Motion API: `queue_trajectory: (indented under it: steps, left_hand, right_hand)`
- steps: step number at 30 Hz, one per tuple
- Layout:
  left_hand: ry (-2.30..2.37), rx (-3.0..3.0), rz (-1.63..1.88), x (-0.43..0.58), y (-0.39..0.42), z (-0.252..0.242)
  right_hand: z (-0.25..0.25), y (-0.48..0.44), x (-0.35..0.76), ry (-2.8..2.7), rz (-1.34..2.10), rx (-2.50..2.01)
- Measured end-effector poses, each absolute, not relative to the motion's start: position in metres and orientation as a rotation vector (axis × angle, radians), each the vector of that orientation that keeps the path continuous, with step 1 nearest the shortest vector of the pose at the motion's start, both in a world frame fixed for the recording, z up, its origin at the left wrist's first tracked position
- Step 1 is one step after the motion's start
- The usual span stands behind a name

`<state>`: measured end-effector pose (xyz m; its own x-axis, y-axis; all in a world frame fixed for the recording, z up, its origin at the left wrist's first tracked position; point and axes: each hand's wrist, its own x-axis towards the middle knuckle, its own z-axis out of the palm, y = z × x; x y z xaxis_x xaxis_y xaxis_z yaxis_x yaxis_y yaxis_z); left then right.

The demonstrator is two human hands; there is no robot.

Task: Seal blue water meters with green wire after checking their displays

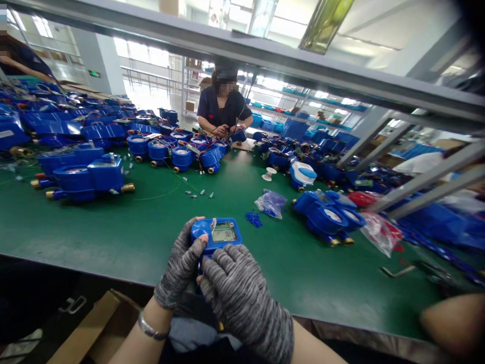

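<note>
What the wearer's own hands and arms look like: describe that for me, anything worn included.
The left hand and right hand wear matching fingerless knit gloves, finely striped in mottled black, grey and white. A smooth, silver-coloured bangle circles the left wrist. No sleeves show on the visible stretch of either forearm.

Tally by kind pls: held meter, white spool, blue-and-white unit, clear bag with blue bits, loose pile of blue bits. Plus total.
Held blue meter: 1
White spool: 1
Blue-and-white unit: 1
Clear bag of blue bits: 1
Loose pile of blue bits: 1
Total: 5
</note>
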<state>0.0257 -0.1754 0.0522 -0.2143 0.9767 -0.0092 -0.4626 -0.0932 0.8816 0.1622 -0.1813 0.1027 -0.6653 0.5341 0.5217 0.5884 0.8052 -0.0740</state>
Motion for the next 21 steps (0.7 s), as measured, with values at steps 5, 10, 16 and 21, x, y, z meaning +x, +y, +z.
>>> queue_trajectory:
  steps: [5, 10, 16, 21]
  left_hand:
    - [1.020, 0.802, 1.582, 0.025, -0.175, 0.055]
    - [1.005, 0.842, 1.541, 0.023, -0.166, 0.056]
    - [0.846, 0.886, 1.311, 0.013, -0.134, 0.068]
    - [1.197, 1.189, 1.337, 0.008, -0.146, 0.081]
  right_hand:
    - [0.106, -0.187, 0.160, -2.470, -0.114, -0.866]
    - [0.098, -0.159, 0.196, -2.196, 0.442, -0.787]
    - [0.043, -0.053, 0.284, -1.738, 0.205, -1.763]
    - [0.014, -0.018, 0.295, -1.875, 0.184, -1.864]
